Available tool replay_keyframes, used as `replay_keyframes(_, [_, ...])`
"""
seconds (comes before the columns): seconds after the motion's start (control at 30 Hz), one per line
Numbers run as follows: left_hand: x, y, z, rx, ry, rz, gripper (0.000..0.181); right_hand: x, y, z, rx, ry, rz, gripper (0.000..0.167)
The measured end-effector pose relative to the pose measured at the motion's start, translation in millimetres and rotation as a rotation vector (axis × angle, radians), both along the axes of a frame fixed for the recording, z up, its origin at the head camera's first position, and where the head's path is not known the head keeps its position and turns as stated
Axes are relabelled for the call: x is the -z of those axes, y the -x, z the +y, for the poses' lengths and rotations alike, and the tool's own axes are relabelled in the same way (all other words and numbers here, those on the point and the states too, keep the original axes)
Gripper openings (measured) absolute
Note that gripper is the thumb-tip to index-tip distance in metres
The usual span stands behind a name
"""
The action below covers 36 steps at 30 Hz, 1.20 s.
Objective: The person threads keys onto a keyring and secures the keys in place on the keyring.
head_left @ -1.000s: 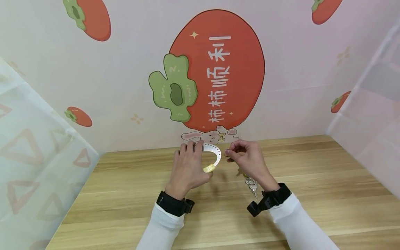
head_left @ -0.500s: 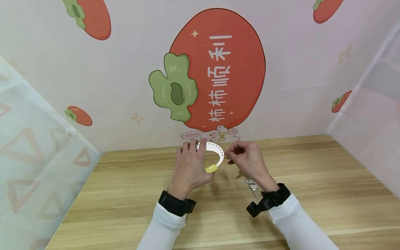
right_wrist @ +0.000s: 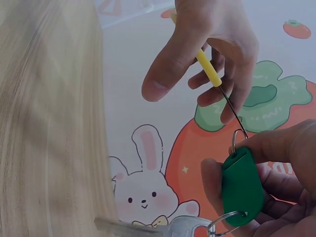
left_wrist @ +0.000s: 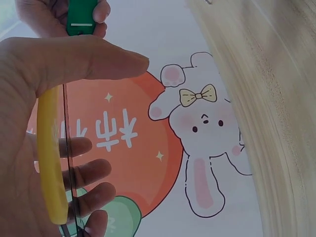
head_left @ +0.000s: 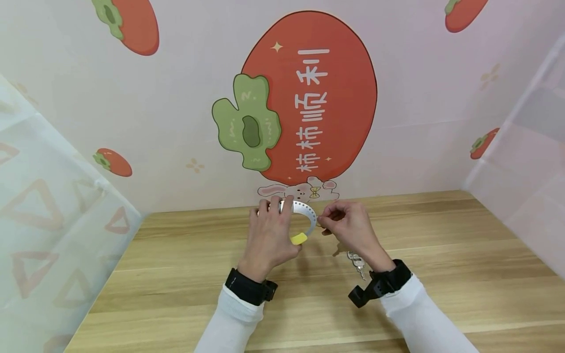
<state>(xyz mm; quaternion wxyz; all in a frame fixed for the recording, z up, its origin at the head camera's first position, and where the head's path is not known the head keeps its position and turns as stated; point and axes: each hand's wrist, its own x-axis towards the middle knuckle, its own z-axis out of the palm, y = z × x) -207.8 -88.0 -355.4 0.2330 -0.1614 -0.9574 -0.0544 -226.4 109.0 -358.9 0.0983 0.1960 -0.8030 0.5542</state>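
A flat, curved metal key-holder ring with a row of holes (head_left: 312, 214) and a yellow grip (head_left: 299, 239) is held by my left hand (head_left: 269, 233). In the left wrist view the yellow grip (left_wrist: 49, 158) runs along the palm, fingers curling behind it. My right hand (head_left: 351, 223) pinches a green key tag (right_wrist: 242, 187), mostly hidden in the head view. At the tag's top, a small split ring (right_wrist: 234, 142) meets the holder's thin edge; whether it passes through a hole I cannot tell. A silver key (right_wrist: 185, 227) hangs from the tag's lower ring.
Below both hands lies a wood-grain tabletop (head_left: 176, 284). A light backdrop (head_left: 410, 88) with a large printed persimmon stands behind it, and pale fabric side panels (head_left: 48, 220) flank the table. Each wrist wears a black strap with a camera (head_left: 249, 288).
Over the last second my left hand has shifted slightly right, bringing the holder up close to my right fingers. The right hand has stayed almost in place with the key tag.
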Motion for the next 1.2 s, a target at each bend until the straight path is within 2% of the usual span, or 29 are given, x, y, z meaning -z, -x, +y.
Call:
replay_keyframes(0.3, [0.7,-0.8,0.1,-0.01,0.026,0.039,0.094,0.7,0.0,-0.4,-0.004,-0.035,-0.022,0.005])
replay_keyframes(1.07, [0.7,-0.8,1.7,-0.027,0.051,0.035,0.1,3.2,-0.1,-2.2,-0.028,-0.078,-0.102,0.004])
replay_keyframes(1.2, [0.4,-0.9,1.9,-0.039,0.061,0.027,0.1,3.3,-0.3,-2.4,-0.028,-0.084,-0.093,0.004])
